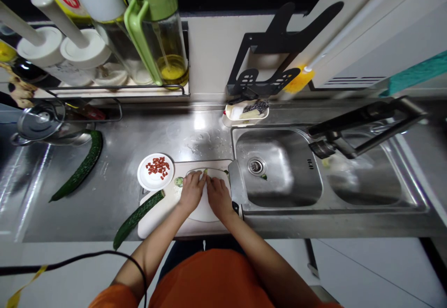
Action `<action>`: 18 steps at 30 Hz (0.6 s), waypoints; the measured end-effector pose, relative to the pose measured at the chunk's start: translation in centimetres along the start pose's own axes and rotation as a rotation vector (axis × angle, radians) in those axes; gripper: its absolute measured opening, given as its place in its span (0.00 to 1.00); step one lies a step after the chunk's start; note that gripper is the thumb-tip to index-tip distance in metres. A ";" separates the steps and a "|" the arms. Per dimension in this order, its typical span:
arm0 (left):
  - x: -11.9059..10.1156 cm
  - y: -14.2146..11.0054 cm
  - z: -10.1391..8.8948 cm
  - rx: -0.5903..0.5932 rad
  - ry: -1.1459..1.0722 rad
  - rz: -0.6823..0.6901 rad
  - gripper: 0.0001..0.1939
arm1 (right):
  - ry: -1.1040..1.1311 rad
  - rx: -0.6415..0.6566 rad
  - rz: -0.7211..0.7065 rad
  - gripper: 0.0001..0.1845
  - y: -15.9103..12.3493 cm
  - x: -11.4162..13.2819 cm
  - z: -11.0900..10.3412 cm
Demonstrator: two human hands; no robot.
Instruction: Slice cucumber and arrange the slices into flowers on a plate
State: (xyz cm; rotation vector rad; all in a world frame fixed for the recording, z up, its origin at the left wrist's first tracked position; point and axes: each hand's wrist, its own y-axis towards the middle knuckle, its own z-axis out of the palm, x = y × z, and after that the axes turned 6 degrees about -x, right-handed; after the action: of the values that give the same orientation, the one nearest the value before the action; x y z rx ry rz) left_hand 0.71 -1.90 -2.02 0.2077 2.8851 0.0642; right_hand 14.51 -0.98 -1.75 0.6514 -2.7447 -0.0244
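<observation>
Fingers of the left hand (192, 190) and right hand (219, 197) sit close together by a small green bit (205, 171), just below the frame's middle; whether they grip it, I can't tell. Slow, soft moves over the white board (206, 213) seem best.

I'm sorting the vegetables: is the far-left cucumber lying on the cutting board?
No, the far-left cucumber lies on the stainless-steel countertop, clearly apart from the cutting board.
</observation>
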 end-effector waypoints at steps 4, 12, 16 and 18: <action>0.5 -0.2 -0.6 -0.047 -0.065 -0.015 0.25 | 0.010 -0.007 0.001 0.23 -0.1 -0.1 -0.3; 2.6 -2.8 -4.4 -0.248 0.029 -0.422 0.15 | 0.144 -0.054 -0.001 0.21 -1.1 -0.9 -0.9; 2.7 -3.8 -5.2 -0.221 0.126 -0.552 0.12 | 0.184 -0.068 -0.003 0.21 -1.5 -1.0 -1.1; 2.6 -4.0 -5.2 -0.209 0.144 -0.554 0.12 | 0.194 -0.066 -0.008 0.20 -1.7 -1.0 -1.2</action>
State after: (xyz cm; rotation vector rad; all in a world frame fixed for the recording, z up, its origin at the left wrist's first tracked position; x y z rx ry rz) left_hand -3.57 -5.59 2.16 -0.6535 2.9331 0.2845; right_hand 16.46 -2.02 -1.03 0.6125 -2.5441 -0.0500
